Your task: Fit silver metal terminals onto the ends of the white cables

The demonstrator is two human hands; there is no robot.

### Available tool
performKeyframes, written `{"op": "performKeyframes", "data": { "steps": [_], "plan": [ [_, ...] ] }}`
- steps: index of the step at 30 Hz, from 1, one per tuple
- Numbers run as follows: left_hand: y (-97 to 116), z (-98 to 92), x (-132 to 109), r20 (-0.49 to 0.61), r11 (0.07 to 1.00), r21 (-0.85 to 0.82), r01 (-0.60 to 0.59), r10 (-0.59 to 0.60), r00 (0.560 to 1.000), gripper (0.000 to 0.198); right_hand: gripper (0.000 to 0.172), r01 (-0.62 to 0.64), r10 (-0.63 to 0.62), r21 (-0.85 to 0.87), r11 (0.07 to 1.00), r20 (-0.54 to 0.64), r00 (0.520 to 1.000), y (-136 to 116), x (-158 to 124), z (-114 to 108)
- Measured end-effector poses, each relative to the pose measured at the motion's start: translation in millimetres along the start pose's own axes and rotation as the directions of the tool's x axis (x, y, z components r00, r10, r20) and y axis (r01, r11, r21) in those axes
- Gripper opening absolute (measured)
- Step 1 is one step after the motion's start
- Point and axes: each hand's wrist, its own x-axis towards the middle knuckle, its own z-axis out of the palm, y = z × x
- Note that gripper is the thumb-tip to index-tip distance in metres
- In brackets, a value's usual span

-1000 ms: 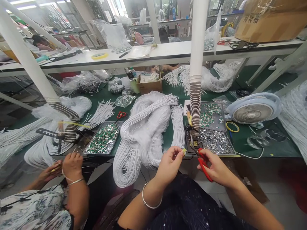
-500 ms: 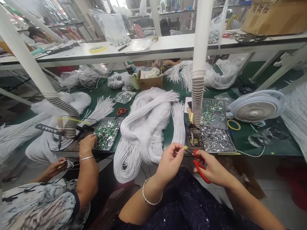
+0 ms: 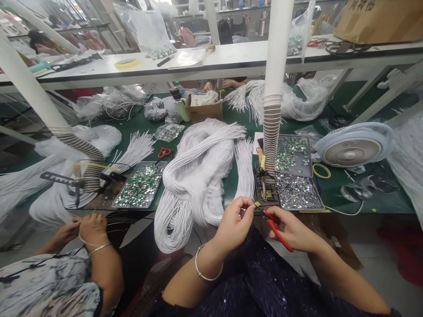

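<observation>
My left hand [image 3: 234, 223] is closed in a pinch on a small yellow piece [image 3: 257, 204], perhaps tape. My right hand [image 3: 293, 229] grips red-handled scissors [image 3: 280, 236], with the dark blades pointing left at the yellow piece. The blades look nearly closed in the right hand. Just beyond my hands, under the ribbed hose [image 3: 271, 136], a small dark fixture [image 3: 267, 194] with a yellow part sits at the table edge. Left of my hands, a thick bundle of white wires [image 3: 178, 211] hangs over the edge.
Trays of small metal parts [image 3: 297, 191] and green-and-silver parts [image 3: 292, 152] lie right of the hose. A fan [image 3: 352, 152] and a yellow tape roll [image 3: 321, 171] are farther right. At left, a co-worker's hands [image 3: 92, 229] are near another parts tray [image 3: 140, 185].
The scissors' handles have closed together, and their blades have come nearer the yellow piece. The co-worker's hand has moved from the tray down toward their other hand. The view has shifted slightly.
</observation>
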Motion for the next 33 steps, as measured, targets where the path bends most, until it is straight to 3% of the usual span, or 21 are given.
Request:
{"op": "performKeyframes", "data": {
  "steps": [23, 33],
  "plan": [
    [-2.4, 3.2, 9.6, 0.02, 0.998, -0.035, 0.051, -0.051, 0.999, 0.016, 0.016, -0.108, 0.103, 0.151, 0.983, 0.038, 0.994, 15.8, 1.7, 0.0],
    [-6.4, 5.6, 9.8, 0.031, 0.997, -0.035, 0.061, -0.06, 0.998, 0.017, 0.014, -0.056, 0.055, 0.035, 0.998, 0.02, 0.998, 17.4, 0.7, -3.3]
  ]
}}
